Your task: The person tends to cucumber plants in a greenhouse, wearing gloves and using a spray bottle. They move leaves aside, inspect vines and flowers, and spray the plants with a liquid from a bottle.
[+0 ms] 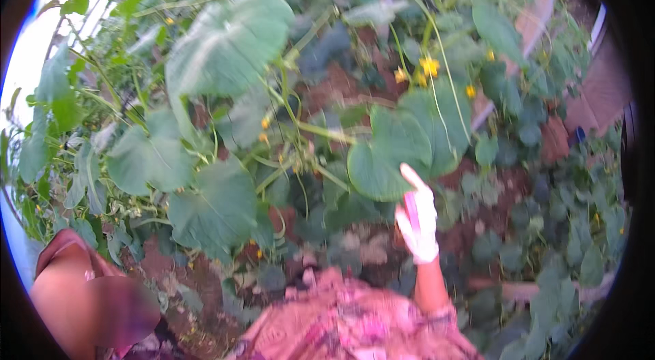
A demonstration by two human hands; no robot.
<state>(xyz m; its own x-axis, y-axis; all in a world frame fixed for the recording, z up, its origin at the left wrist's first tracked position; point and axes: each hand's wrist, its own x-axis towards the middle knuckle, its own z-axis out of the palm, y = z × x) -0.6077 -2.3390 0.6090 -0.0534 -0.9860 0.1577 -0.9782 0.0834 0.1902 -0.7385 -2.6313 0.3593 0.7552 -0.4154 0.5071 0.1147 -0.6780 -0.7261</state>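
Note:
My right hand (419,227), in a white glove with bare fingertips, reaches up from a pink patterned sleeve. Its fingers are curled around a small pink object (411,209), mostly hidden by the hand; I cannot tell what it is. The index finger is stretched out over the lower edge of a broad green leaf (391,155); whether it touches the leaf cannot be told. The leaf belongs to a cucumber-like vine (291,112) with thin tendrils. Yellow flowers (429,66) hang above and beyond the hand. My left hand is out of view.
At the lower left is another person (66,293) in a brown hat, close by me. Large leaves (230,43) and stems crowd the left and top. Brown soil (204,283) shows between the plants. A pale sheet strip (542,2) runs along the upper right.

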